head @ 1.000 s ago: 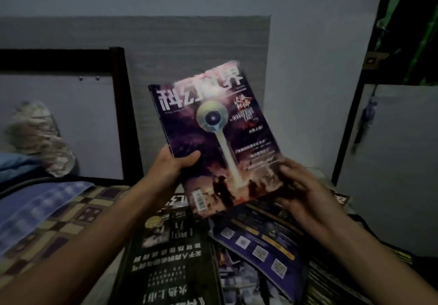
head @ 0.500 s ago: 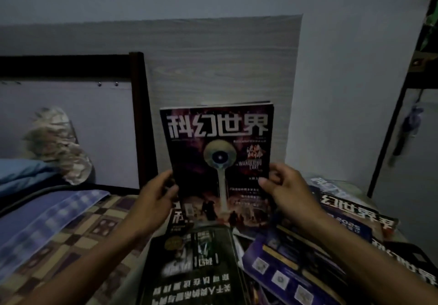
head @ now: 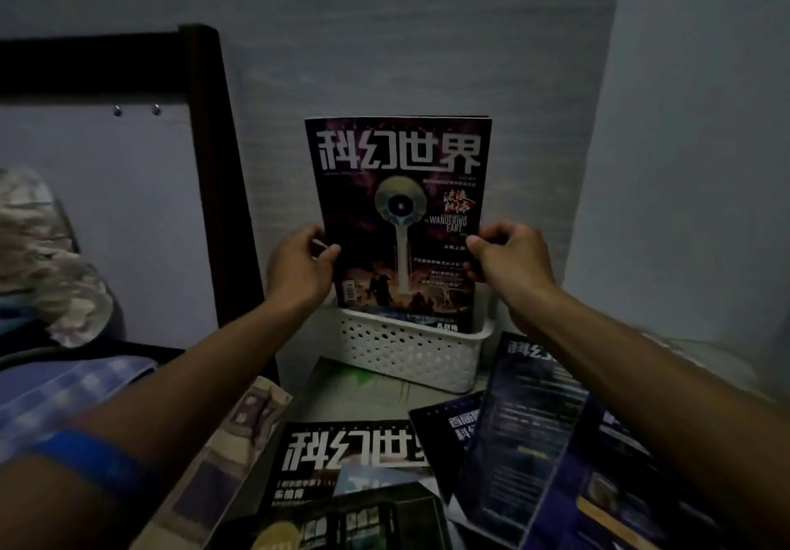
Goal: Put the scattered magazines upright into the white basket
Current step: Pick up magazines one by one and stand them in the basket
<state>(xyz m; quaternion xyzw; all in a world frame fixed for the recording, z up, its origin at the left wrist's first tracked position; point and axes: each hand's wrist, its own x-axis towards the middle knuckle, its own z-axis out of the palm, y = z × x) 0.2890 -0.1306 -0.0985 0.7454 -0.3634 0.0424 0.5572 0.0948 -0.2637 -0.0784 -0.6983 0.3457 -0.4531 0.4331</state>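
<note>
A purple-covered magazine (head: 399, 216) is standing upright with its lower edge dipping into the white basket (head: 410, 350), another cover showing just in front of it. The left hand (head: 301, 265) and right hand (head: 511, 260) are pinching its side edges, probably to keep it vertical. More scattered magazines (head: 526, 455) are lying across the surface nearer the camera; nothing appears to be blocking the basket.

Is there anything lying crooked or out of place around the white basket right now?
Yes. Several magazines lie flat and overlapping at skewed angles in front of the white basket. Only the purple magazine stands upright, its bottom edge in the basket, held by the left hand and right hand.
</note>
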